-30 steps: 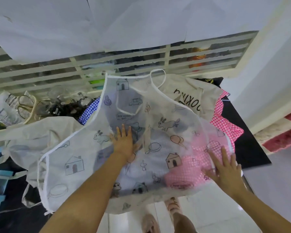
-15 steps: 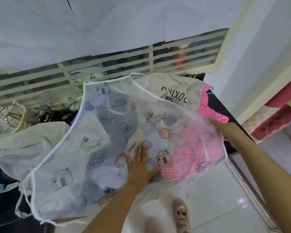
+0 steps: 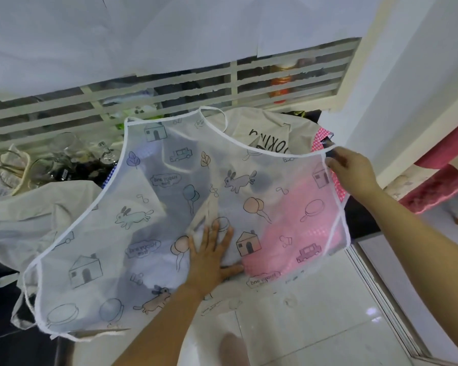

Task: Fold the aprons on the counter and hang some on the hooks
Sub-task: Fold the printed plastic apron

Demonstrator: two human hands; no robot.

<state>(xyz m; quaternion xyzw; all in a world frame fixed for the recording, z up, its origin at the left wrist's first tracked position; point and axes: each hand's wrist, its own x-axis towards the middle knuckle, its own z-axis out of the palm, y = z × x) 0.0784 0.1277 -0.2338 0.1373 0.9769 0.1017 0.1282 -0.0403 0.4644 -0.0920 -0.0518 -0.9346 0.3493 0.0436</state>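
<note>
While the sheer printed apron [image 3: 154, 228] lay spread over the heap on the worktop [image 3: 360, 220], left hand [image 3: 212, 257] pressed flat on its middle, fingers splayed, gripping nothing. Right hand [image 3: 352, 170] pinched the far right corner of its white binding. Best way on, likely: keep the middle pinned, carry that corner straight across, edges matched. Worktop mostly buried under beige apron [image 3: 270, 128] and pink gingham apron [image 3: 280, 233]. No hooks in view.

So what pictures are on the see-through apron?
Bunnies, houses, balloons, cars and leaves on the apron, head view.
</note>
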